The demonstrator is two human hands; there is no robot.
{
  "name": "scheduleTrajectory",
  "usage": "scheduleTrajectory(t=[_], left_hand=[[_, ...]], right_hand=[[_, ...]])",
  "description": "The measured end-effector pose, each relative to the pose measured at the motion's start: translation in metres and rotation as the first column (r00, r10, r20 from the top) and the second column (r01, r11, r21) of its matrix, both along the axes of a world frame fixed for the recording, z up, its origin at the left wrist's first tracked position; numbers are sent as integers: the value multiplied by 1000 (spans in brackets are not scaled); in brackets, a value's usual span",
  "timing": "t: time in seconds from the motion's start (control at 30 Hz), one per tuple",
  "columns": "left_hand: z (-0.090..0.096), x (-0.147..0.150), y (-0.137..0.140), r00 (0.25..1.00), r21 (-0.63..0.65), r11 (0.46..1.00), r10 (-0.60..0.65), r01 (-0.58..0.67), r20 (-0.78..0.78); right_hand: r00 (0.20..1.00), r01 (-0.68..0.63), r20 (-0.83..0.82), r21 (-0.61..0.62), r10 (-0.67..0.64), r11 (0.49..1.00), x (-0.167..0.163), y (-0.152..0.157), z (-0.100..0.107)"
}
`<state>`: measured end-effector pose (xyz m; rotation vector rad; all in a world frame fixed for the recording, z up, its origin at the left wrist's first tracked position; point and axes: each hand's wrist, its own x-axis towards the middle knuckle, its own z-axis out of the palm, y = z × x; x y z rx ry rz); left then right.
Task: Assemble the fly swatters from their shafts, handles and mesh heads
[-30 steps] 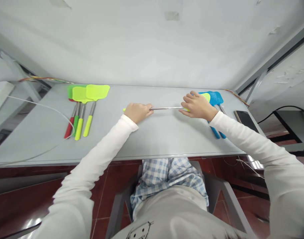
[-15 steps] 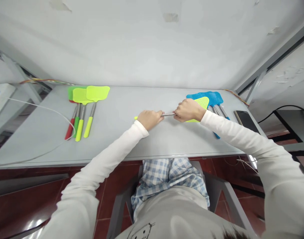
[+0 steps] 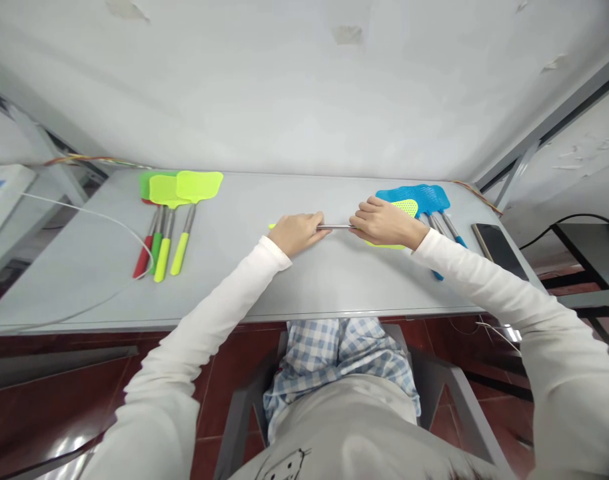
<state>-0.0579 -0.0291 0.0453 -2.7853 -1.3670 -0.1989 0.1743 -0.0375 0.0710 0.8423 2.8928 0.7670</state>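
4 swatters (image 3: 170, 192) and 1 cable (image 3: 104, 216) lie past the left hand (image 3: 293, 235).

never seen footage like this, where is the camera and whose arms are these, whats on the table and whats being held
There is no machine here: the arms belong to a person wearing the camera on their head, so you look forward and down as they do. The left hand and right hand are bare. Both grip one yellow-green swatter with a thin metal shaft; its perforated flat head shows beyond the right hand.

On the grey flat-topped table, to the left, lie two more yellow-green swatters, a green-handled swatter and a red-handled swatter. To the right are overlapping blue swatters, partly hidden by the arm, and a dark-screened phone.
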Motion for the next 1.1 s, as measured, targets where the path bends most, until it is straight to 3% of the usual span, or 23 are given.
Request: scheduleTrajectory(t=[0.17, 0.27, 0.53, 0.7, 0.83, 1.0, 1.1], left_hand=[[-3, 20, -1, 993, 113, 986, -118, 121, -32], [-6, 30, -1, 997, 116, 991, -59, 64, -48], [-10, 36, 20, 991, -20, 997, 68, -70, -114], [-8, 38, 24, 990, -58, 995, 67, -75, -128], [-4, 22, 29, 990, -87, 992, 76, -87, -115], [-4, -19, 39, 971, -96, 982, 142, -163, -192], [-5, -30, 40, 968, -86, 982, 146, -166, -204]], right_hand=[[999, 11, -38, 25, -10, 1000, -9, 4, -7], [998, 33, -52, 65, -30, 997, -13, 10, -10], [994, 92, -70, 147, -82, 985, -7, 23, -21], [989, 115, -110, 131, -100, 985, -6, 24, -25], [983, 149, -127, 154, -130, 977, 8, 25, -24], [964, 245, -140, 136, -227, 960, 49, 27, -21], [956, 271, -153, 129, -251, 954, 53, 25, -21]])
